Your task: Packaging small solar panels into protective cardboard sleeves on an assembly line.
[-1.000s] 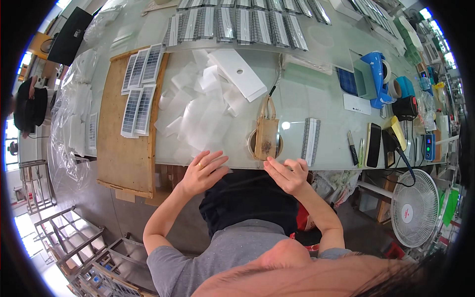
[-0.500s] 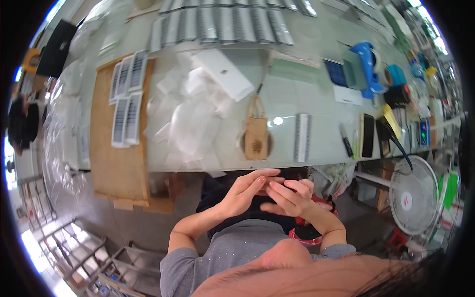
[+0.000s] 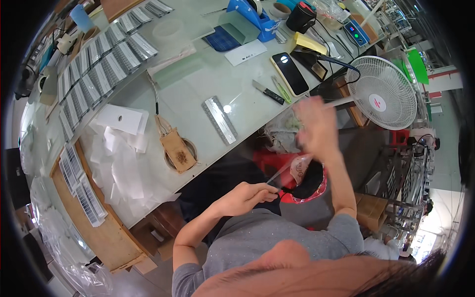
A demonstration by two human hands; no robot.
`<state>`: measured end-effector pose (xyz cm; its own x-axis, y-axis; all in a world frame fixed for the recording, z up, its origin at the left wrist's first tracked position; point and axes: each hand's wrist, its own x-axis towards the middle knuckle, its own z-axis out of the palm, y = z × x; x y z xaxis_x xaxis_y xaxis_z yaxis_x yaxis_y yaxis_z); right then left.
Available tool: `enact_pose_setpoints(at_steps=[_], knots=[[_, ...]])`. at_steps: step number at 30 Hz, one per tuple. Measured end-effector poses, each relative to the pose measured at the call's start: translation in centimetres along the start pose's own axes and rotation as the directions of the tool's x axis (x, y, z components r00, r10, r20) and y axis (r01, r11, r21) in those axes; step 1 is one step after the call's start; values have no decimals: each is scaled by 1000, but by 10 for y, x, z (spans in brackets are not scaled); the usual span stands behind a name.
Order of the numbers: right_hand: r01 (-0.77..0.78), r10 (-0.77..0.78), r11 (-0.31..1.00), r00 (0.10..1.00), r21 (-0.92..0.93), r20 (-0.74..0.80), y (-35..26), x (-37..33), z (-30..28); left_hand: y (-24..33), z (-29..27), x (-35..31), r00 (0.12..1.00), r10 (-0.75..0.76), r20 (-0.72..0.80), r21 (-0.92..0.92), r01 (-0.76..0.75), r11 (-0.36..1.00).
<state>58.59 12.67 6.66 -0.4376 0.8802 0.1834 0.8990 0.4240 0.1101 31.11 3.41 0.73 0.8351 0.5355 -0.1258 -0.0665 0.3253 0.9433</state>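
Below the edge of the pale, smooth table (image 3: 252,116), the left hand (image 3: 248,197) was held with its fingers curled, a thin, clear, film-like strip (image 3: 288,171) pinched at their tips. The strip was slanted up toward the right hand (image 3: 317,129), which was blurred; whether anything was grasped by its fingers could not be told. On the table, a scorched, rectangular block (image 3: 177,150) was laid partly over a round ring (image 3: 191,146), near crumpled, translucent sheets (image 3: 118,171) and a flat, striped bar (image 3: 219,120).
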Motion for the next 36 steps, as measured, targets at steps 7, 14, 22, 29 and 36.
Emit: enact_pose_setpoints(at_steps=[7,14,22,29,36], knots=[[-620,687,674,726,402,-32,48,-78,36,-7,-4,-11,990,80,-120,-278,-111,954],[-203,10,-11,979,979,203,-73,0,18,-13,9,-31,935,63,-349,-314,-180,932],[-344,-287,32,896,939,338,-148,87,37,-44,-4,-125,567,708,-420,906,301,296],[-233,-409,160,869,959,279,-189,152,57,-72,-37,-216,688,599,-410,716,649,-256],[-129,-414,244,882,961,224,-196,168,82,-66,-51,-212,667,671,-322,857,507,-93]])
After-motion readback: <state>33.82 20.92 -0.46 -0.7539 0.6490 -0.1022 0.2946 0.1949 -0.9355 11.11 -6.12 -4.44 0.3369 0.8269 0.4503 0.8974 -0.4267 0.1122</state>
